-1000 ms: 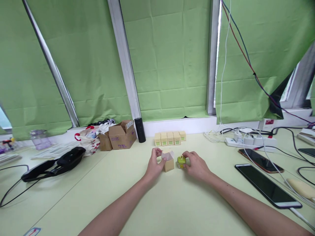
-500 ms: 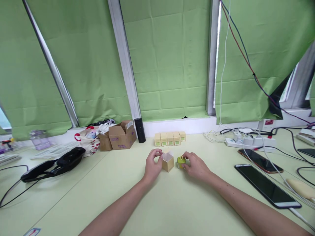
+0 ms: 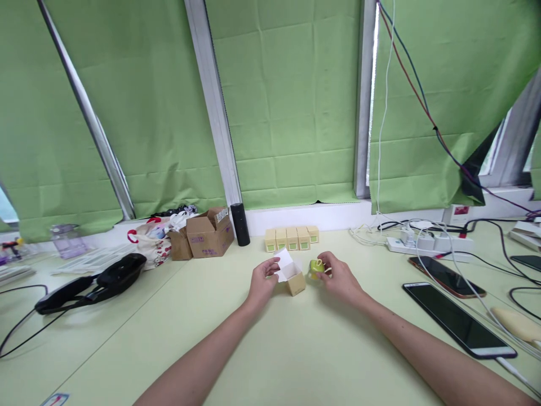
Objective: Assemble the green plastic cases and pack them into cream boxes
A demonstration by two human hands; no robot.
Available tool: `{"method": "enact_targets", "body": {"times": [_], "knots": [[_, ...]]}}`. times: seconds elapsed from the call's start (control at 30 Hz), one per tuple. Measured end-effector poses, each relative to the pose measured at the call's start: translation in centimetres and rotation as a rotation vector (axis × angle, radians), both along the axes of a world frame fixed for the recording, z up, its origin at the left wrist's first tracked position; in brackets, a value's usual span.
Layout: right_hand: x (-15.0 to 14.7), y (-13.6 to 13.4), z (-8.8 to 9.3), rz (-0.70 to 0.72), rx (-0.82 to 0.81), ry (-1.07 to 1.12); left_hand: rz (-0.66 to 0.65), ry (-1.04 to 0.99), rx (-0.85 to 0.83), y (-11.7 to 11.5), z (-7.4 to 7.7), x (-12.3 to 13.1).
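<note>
A small tan box [image 3: 296,283] with its white-lined flaps standing up is tilted on the table [image 3: 270,344]. My left hand [image 3: 262,282] pinches one of its white flaps between thumb and fingers, on the box's left. Just right of the box, my right hand [image 3: 337,277] grips a small yellow-green object [image 3: 315,267] with a loop on top. Behind both hands, several small closed tan boxes [image 3: 292,239] with green labels stand in a row.
A black cylinder [image 3: 240,224] and an open cardboard box [image 3: 210,232] stand at the back left. A black strapped item [image 3: 97,282] lies far left. Two phones [image 3: 459,320] [image 3: 448,276], a power strip [image 3: 430,243] and cables are on the right.
The open box has tipped and turned, so its white inside shows more, and my left fingers have closed on its flap. My right hand has raised and tilted the yellow-green object slightly.
</note>
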State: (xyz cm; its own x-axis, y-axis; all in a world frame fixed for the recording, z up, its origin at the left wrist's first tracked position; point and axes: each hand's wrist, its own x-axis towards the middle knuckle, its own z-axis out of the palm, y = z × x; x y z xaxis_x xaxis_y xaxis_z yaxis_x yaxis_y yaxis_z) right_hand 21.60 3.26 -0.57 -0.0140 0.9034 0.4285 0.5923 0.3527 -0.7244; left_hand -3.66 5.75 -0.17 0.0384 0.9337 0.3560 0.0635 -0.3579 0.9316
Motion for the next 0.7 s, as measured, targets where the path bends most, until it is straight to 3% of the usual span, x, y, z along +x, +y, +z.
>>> {"method": "enact_targets", "body": {"times": [0.17,0.3,0.47,0.7], "knots": [[0.1,-0.4,1.3,-0.010,0.174,0.308,-0.033,0.056,0.032,-0.5,0.2,0.1],[-0.6,-1.8,2.4,0.024,0.270,0.418,-0.059,0.159,0.082,-1.1,0.6,0.4],[-1.8,-3.7,3.1,0.138,0.294,0.370,-0.122,0.212,0.112,-1.9,0.9,0.6],[-2.6,-4.3,2.6,0.290,0.184,0.225,-0.133,0.212,0.122,-2.0,0.9,0.7]]}}
